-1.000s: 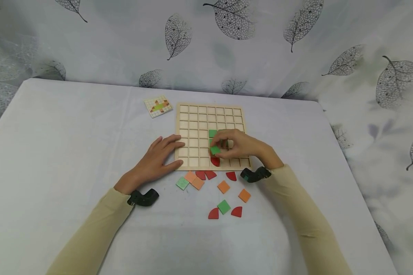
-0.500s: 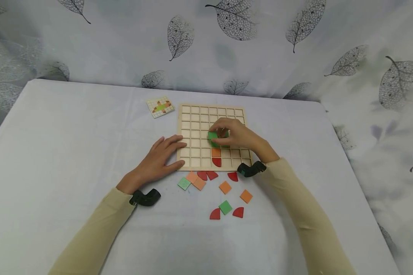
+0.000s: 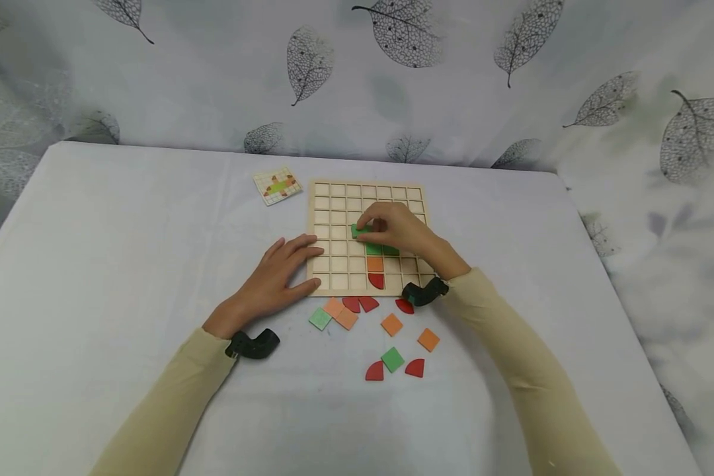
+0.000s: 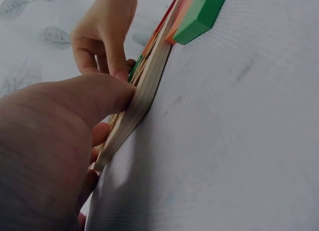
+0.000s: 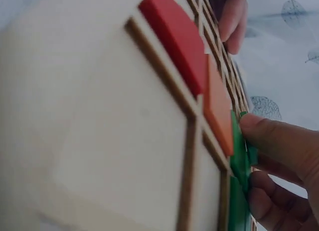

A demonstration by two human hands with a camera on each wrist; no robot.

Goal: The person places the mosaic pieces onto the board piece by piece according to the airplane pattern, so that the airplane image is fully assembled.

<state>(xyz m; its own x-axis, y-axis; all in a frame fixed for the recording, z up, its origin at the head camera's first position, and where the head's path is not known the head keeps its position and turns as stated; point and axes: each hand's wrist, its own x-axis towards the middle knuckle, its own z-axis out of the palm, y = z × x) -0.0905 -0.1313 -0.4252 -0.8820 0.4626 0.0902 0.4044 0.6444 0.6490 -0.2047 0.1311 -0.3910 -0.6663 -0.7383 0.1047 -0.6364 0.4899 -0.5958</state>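
Observation:
A wooden grid board [image 3: 333, 263] lies on the table. My right hand [image 3: 400, 228] is over its middle, pinching a green square tile [image 3: 355, 231] between thumb and fingertips; in the right wrist view the thumb [image 5: 254, 122] touches the tile's edge. Below it sit more green tiles [image 3: 391, 250], an orange square tile [image 3: 375, 264] and a red quarter-circle tile [image 3: 376, 281], each in a grid cell. My left hand [image 3: 274, 274] rests along the board's left edge with fingers spread; in the left wrist view its thumb [image 4: 112, 94] touches the rim. The right hand hides some cells.
Loose tiles lie in front of the board: orange squares [image 3: 428, 340], green squares [image 3: 393, 359] and red quarter circles [image 3: 375, 371]. A small pattern card [image 3: 277, 185] lies beyond the board's left corner. A leaf-print cloth [image 3: 214, 79] hangs behind the white table [image 3: 155, 198].
My right hand has moved up and left across the board with the green tile, uncovering the orange tile and the green ones beside it. The left hand stays on the board's edge.

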